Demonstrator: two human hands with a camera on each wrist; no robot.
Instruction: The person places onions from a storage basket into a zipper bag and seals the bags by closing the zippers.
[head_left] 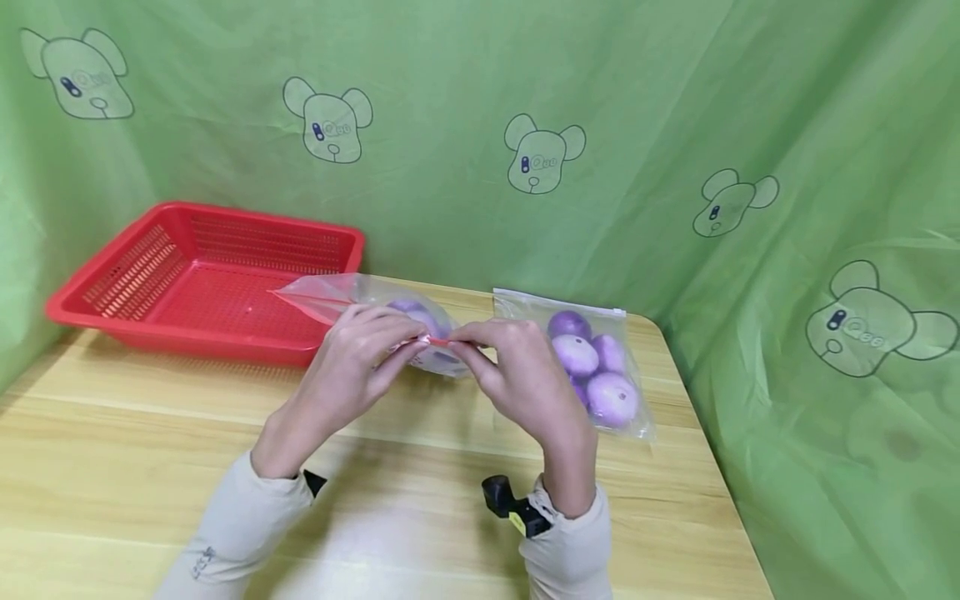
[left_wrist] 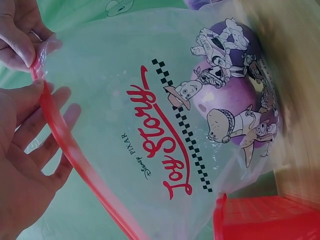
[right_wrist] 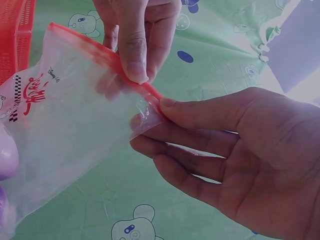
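Note:
Both hands pinch the red zip strip of a clear plastic bag [head_left: 375, 289], thumbs against fingers and close together near one end of the strip. My left hand [head_left: 358, 354] grips it on the left. At the strip's end, my right hand [right_wrist: 235, 145] holds it between thumb and index finger, its other fingers loosely bent behind the film. Red "Toy Story" lettering and cartoon figures [left_wrist: 220, 125] are printed on the bag. Purple round fruits or vegetables [left_wrist: 227, 100] sit in its bottom, partly hidden by the print and, in the head view, by the hands.
A red slotted plastic basket [head_left: 247, 312] stands at the back left, overlapped by the bag's corner. Right of the hands lies another clear zip bag [head_left: 517, 304] with several purple round pieces [head_left: 576, 357]. Green curtains [head_left: 450, 225] hang behind and beside the wooden table [head_left: 405, 517].

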